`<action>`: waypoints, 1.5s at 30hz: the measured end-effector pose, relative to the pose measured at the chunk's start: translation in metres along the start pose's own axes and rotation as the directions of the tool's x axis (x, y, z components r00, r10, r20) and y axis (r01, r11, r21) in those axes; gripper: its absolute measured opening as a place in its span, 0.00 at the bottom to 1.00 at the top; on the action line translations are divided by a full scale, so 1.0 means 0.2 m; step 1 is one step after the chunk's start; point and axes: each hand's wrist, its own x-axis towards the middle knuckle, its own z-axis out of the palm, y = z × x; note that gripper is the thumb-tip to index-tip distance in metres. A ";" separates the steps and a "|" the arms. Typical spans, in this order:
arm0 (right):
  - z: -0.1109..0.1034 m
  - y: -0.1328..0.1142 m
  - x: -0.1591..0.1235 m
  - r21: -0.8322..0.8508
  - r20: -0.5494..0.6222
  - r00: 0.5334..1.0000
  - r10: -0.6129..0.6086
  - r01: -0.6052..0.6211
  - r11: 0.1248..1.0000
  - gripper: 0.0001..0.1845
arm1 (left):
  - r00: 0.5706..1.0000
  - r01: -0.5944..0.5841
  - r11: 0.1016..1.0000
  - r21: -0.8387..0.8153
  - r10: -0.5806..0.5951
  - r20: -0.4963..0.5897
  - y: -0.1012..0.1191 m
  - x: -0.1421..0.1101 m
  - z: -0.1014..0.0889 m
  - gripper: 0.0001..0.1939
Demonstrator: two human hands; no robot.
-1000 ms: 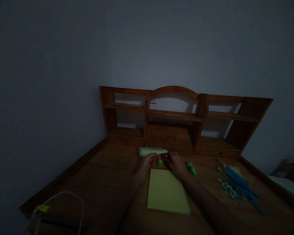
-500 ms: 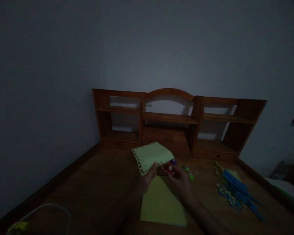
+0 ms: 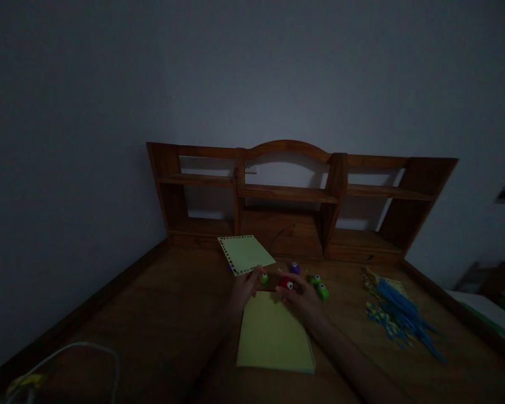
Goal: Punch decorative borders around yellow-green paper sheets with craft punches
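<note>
The scene is dim. My left hand [image 3: 244, 289] pinches the near edge of a pale green sheet [image 3: 244, 253] whose border is punched with small holes; the sheet lies flat on the wooden desk [image 3: 160, 314]. My right hand [image 3: 302, 295] is closed on a small red punch [image 3: 285, 282] at the far edge of a stack of yellow-green paper [image 3: 273, 335]. A purple punch [image 3: 294, 267] and two green punches [image 3: 318, 285] sit just beyond my right hand. A small green piece [image 3: 264, 278] shows by my left fingers.
A wooden shelf unit [image 3: 294, 196] stands at the back of the desk against the wall. Blue and yellow paper strips and scraps [image 3: 398, 314] lie on the right. A white cable [image 3: 67, 359] loops at the near left corner.
My left hand raised the punched sheet off the desk and has laid it flat again, further left. My right hand took up the red punch. The view shifted slightly.
</note>
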 end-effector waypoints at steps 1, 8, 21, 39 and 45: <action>0.01 0.00 0.00 0.030 0.014 1.000 0.000 0.000 1.000 0.25 | 1.000 0.002 1.000 0.021 -0.002 0.004 0.00 -0.01 0.00 0.25; 0.06 -0.06 -0.05 0.213 0.090 0.995 0.041 -0.059 0.975 0.20 | 1.000 0.015 0.996 0.083 -0.016 0.018 0.05 -0.05 0.00 0.23; 0.03 -0.09 -0.03 0.558 0.112 0.972 0.207 -0.234 0.796 0.10 | 0.957 -0.024 0.999 0.044 0.010 0.290 0.18 -0.17 0.01 0.26; 0.00 -0.08 -0.03 0.248 -0.093 0.977 0.192 -0.164 0.955 0.16 | 0.931 0.215 0.970 -0.112 -0.169 0.322 0.05 -0.08 0.02 0.31; -0.03 -0.01 0.02 0.366 -0.069 0.960 0.270 -0.228 0.902 0.15 | 0.919 0.191 0.964 -0.186 -0.109 0.378 0.08 -0.07 0.01 0.32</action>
